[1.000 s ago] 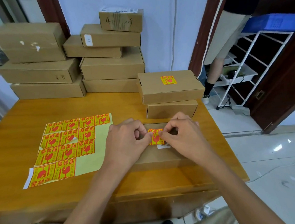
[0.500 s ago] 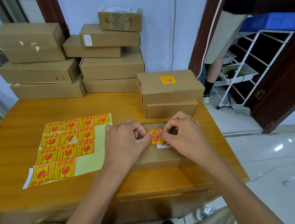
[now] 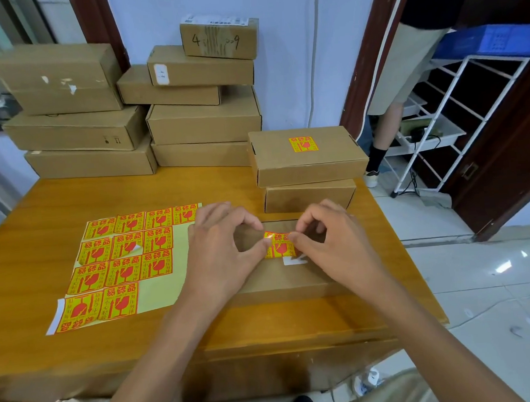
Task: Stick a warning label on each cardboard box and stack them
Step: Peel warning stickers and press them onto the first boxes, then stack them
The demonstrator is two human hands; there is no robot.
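On the near cardboard box (image 3: 282,275), lying flat on the wooden desk (image 3: 161,190), a red-and-yellow warning label (image 3: 278,244) is pinched at its left edge by the left hand (image 3: 220,252) and at its right edge by the right hand (image 3: 333,243). To the left, the sheet of labels (image 3: 119,260) is spread on the desk, while a labelled box (image 3: 304,156) is stacked on another box (image 3: 309,195) just behind the hands.

Likely a packing room: stacked cardboard boxes (image 3: 203,123).
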